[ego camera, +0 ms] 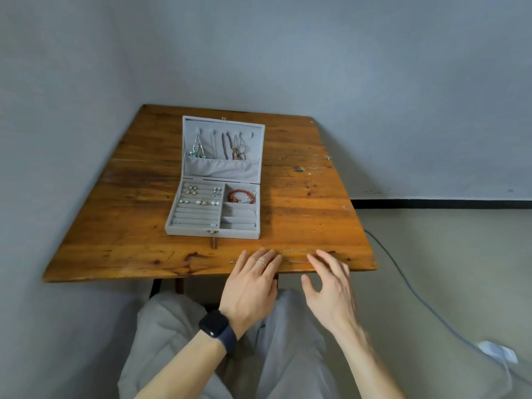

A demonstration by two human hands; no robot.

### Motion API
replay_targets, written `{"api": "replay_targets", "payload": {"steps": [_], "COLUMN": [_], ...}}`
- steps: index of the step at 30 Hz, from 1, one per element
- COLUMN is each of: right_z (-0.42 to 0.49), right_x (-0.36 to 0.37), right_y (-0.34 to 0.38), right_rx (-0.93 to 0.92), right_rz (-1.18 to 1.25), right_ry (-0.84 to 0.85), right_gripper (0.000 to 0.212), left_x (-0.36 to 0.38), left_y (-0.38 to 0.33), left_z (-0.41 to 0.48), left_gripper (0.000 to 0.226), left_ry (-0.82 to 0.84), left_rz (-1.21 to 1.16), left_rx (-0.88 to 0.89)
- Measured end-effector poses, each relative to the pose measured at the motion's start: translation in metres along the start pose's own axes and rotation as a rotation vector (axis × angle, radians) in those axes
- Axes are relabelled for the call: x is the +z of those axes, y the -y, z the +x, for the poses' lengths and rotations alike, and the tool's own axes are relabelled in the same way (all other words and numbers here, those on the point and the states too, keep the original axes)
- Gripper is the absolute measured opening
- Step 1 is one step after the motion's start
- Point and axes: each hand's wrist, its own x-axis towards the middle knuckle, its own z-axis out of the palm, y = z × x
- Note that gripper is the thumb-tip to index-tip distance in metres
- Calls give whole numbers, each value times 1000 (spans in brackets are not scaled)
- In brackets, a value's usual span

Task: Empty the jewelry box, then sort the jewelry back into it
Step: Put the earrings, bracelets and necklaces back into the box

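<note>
I see the box (187,230) open mid tabletop (115,226), jewelry (241,196) still inside. A thin chain (293,250) lies by the front edge, btw my hands. L hand (250,286) lies flat, fingers (270,259) straight. R hand (331,289) is spread loose, holding nothing.

Ahead of the left grip (253,279) and slightly to its left, the open jewelry box (213,230) blocks passage, and its upright lid (223,168) forms a wall behind. Ahead of the right grip (328,286), bare worktop (311,203) extends to the far edge. A thin chain (299,251) lies between both grips.
</note>
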Motion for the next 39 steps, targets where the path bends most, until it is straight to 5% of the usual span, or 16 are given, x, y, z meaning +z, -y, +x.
{"api": "replay_targets", "payload": {"steps": [11,15,20,23,28,30,33,36,39], "right_z": [4,10,19,24,36,40,52,74,108], "right_x": [-4,-14,-37,-51,-70,-74,-79,-89,-98], "right_y": [-17,-20,-13,-7,-4,-6,-6,-1,10], "right_rx": [-193,-219,-86,-38,23,27,51,81,92], "right_rz": [-38,-7,134,224,254,198,85,92,115], "right_ry": [-173,-92,109,161,162,221,297,202,98], "right_gripper": [12,9,3,4,6,4,9,13,11], "left_x": [16,12,8,2,-32,-38,-42,-39,-40], "left_y": [0,-1,2,-2,-14,-13,-6,2,4], "left_z": [6,23,31,31,52,66,85,109,144], "left_gripper": [56,28,21,11,10,10,5,18,21], "left_ry": [-123,-154,-120,-80,32,18,102,181,153], "left_rz": [184,217,238,48,-766,-837,-682,-400,-360], "left_rx": [56,110,220,174,-247,-281,-186,-37,-21]}}
